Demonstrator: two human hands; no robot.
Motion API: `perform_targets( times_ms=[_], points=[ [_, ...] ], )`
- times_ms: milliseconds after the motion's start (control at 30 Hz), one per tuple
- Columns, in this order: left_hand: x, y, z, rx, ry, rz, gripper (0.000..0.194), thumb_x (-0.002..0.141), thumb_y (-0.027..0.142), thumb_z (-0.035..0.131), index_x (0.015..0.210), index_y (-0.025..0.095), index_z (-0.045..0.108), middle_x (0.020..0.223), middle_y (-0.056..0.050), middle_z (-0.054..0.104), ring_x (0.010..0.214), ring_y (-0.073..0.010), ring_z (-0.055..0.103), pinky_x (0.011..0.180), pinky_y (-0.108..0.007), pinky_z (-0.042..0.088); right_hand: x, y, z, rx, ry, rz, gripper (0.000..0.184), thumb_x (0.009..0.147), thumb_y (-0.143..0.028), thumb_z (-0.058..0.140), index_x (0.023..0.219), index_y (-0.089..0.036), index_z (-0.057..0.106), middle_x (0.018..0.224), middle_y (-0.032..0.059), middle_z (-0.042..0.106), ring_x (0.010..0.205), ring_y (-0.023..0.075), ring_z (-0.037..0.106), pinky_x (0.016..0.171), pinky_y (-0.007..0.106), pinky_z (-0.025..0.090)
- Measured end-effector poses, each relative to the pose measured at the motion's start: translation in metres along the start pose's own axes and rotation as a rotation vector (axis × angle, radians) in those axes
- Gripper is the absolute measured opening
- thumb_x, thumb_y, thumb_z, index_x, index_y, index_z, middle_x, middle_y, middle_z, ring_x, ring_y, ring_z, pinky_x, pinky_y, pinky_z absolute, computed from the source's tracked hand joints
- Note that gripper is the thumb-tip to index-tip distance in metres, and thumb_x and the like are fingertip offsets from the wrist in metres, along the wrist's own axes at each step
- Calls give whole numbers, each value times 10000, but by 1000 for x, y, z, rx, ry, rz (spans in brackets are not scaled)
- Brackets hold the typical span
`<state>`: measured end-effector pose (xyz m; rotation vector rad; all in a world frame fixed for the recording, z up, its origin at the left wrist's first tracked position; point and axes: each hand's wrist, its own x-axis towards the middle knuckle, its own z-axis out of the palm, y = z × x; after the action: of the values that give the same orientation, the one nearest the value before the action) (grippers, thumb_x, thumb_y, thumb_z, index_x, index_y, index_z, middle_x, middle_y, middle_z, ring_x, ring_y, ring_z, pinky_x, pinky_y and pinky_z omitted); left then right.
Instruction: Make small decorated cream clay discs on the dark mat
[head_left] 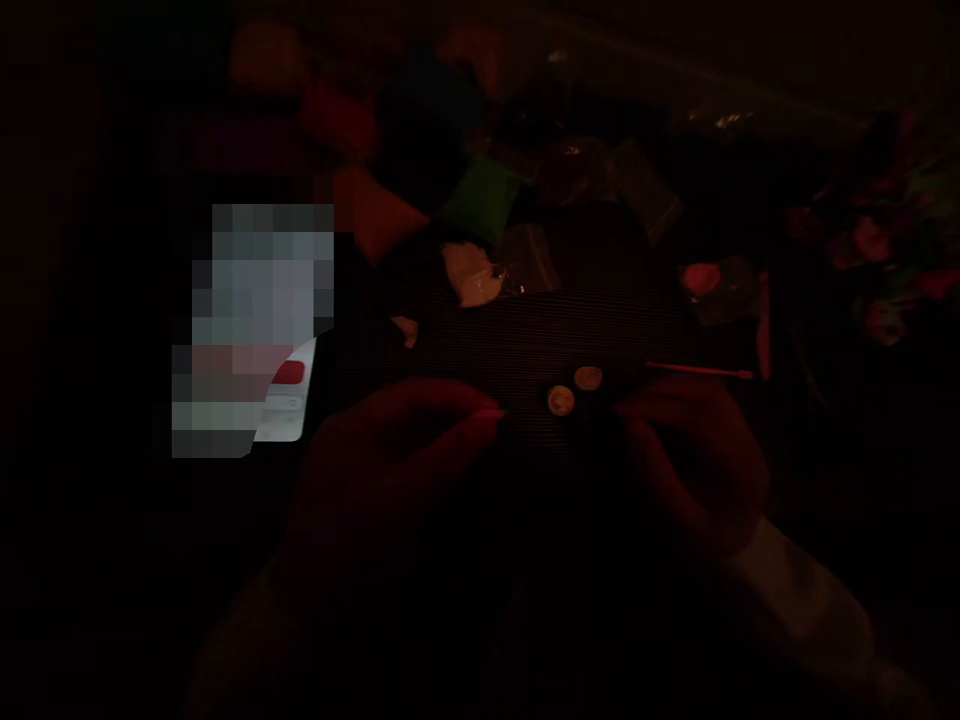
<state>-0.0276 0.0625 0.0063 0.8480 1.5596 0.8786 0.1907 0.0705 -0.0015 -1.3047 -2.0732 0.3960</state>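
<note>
1. Head view: a small pinkish sliver [491,413] shows at the tips of the left hand [390,450], pinched between thumb and forefinger; the light is too dim to tell what it is.
2. Just right of that pinch, two round, coin-like discs [561,401] lie flat on the dark, finely ridged worktop [600,310], close together, the right one slightly farther off. They sit between the two hands.
3. On the right, the right hand [697,450] has its thumb and forefinger brought near each other, pointing left toward the discs; I cannot tell whether anything is held there. A pale sleeve [806,590] covers the wrist.
4. Just beyond the right hand's knuckles is a thin red stick [701,370], lying roughly left to right.
5. Farther off on the right, a clear bag [724,288] has a round pink piece [701,278] at its left end.
6. Beyond the left hand lie a small pale scrap [406,331] and, farther, a larger whitish lump [471,274] beside another transparent bag [531,258].
7. At the far side are a green packet [484,198], an orange packet [379,213] and a red packet [339,115].
8. Left of these glows a lit screen [285,415], mostly blurred; flowers [874,240] stand far right.
</note>
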Motion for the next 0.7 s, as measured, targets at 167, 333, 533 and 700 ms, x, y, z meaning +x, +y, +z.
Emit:
perform_targets(
  times_ms=[167,333,533,700],
  points=[
    [-4,-3,0,67,-61,61,75,649,311,679,710,268,673,711,54,693,649,-119,626,545,-170,484,-8,-5,-2,65,76,2,172,713,-138,614,875,-194,627,810,33,611,783,171,569,744,381,432],
    [-26,-1,12,249,-304,112,94,690,318,637,715,245,691,704,30,702,669,-138,633,606,-199,495,-36,-23,-8,155,42,-63,182,728,-184,630,909,-192,645,756,15,637,698,141,573,761,390,391],
    [-57,-5,30,290,-349,190,129,728,310,605,758,232,703,724,25,709,693,-135,632,645,-205,482,-62,-34,-12,119,116,-108,169,745,-229,622,909,-220,659,758,2,640,712,131,563,747,365,365],
    [-76,-5,33,332,-368,239,173,737,338,590,782,215,704,729,7,711,688,-148,634,626,-224,482,-74,-40,-18,80,196,-176,127,749,-224,620,870,-216,658,744,5,644,715,132,571,747,367,349]
  ],
)
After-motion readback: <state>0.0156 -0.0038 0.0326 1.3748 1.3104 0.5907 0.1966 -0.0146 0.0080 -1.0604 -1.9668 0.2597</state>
